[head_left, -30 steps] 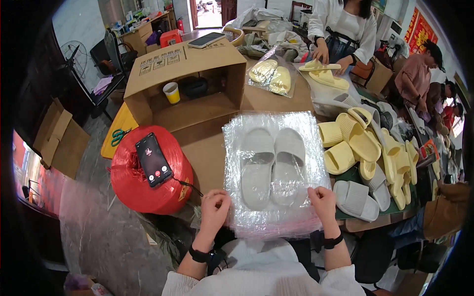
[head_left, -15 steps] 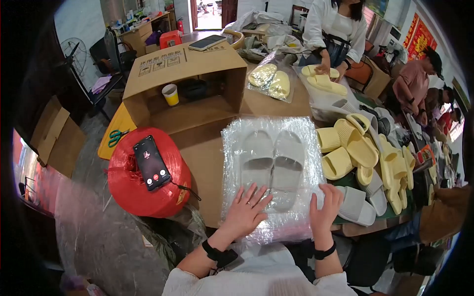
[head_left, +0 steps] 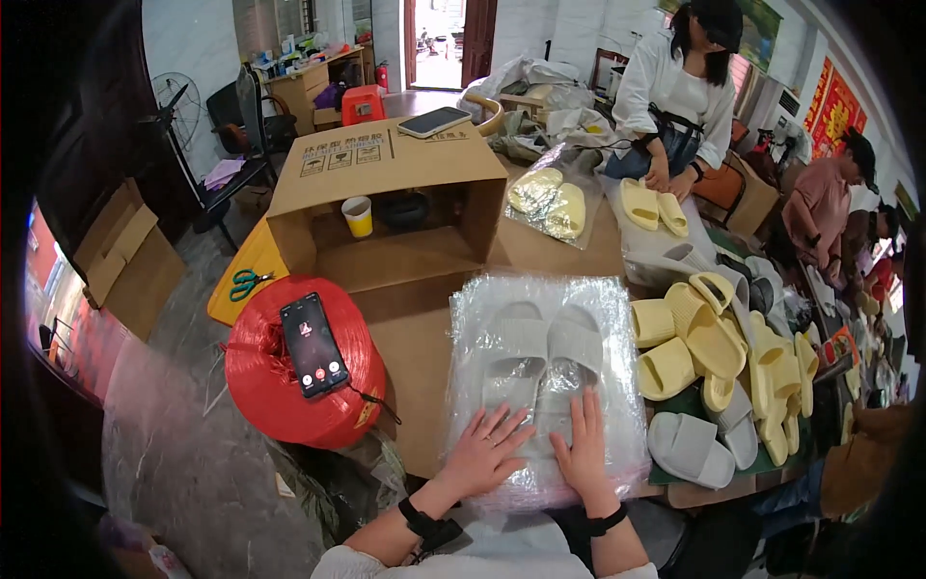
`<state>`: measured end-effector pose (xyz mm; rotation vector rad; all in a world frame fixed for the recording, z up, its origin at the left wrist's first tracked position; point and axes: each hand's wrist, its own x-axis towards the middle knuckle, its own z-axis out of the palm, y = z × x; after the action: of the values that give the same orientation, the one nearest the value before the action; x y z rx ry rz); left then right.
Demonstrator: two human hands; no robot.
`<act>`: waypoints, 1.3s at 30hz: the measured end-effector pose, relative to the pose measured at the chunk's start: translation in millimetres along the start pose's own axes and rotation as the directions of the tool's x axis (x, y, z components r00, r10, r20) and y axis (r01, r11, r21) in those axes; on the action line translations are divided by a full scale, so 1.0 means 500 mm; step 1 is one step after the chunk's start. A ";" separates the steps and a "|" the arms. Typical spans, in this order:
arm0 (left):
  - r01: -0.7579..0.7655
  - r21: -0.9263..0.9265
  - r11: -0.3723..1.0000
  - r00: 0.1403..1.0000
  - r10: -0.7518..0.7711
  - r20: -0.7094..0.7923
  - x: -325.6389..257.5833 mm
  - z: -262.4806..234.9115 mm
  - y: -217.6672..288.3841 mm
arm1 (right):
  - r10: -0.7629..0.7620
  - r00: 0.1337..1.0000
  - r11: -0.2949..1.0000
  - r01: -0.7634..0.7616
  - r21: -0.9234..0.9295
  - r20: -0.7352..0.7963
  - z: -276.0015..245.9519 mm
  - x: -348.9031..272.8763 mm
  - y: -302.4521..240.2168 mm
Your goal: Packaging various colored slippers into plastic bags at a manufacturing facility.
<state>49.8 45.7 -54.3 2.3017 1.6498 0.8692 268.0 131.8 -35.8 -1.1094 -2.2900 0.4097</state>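
Observation:
A pair of grey slippers (head_left: 526,343) lies side by side inside a clear plastic bag (head_left: 622,386), on top of a stack of such bags in front of me. My left hand (head_left: 487,451) rests flat on the bag near the heel end, fingers spread. Beside it my right hand (head_left: 582,446) also lies flat on the plastic, fingers stretched forward over the right slipper's heel. Neither hand grips anything. The lower parts of the slippers are partly hidden under my fingers.
Left of the bags, a phone (head_left: 313,344) lies on a red twine roll (head_left: 253,396). Behind stands an open cardboard box (head_left: 386,275) holding a yellow-and-white cup (head_left: 357,216). Loose yellow slippers (head_left: 709,333) and a grey slipper (head_left: 687,449) lie to the right. A co-worker (head_left: 675,106) handles yellow slippers across the table.
My right hand has moved left from the bag's right edge and now lies flat beside my left hand. The co-worker's yellow slippers have shifted. The whole view has tilted slightly.

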 end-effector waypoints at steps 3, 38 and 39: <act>-0.015 -0.051 0.999 0.998 0.012 -0.056 -0.001 0.009 -0.008 | 0.007 1.000 1.000 -0.007 0.015 -0.005 0.002 0.000 0.000; -0.031 -0.058 0.998 0.993 0.024 -0.116 -0.009 0.015 -0.001 | 0.022 1.000 1.000 -0.022 0.008 -0.020 0.009 -0.014 0.006; -0.035 -0.063 0.997 0.993 0.028 -0.115 -0.007 0.016 -0.002 | 0.021 1.000 1.000 -0.021 0.009 -0.019 0.008 -0.013 0.007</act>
<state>52.5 44.2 -62.6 2.2793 1.6077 1.0632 271.1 128.6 -43.3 -1.1295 -2.2594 0.4152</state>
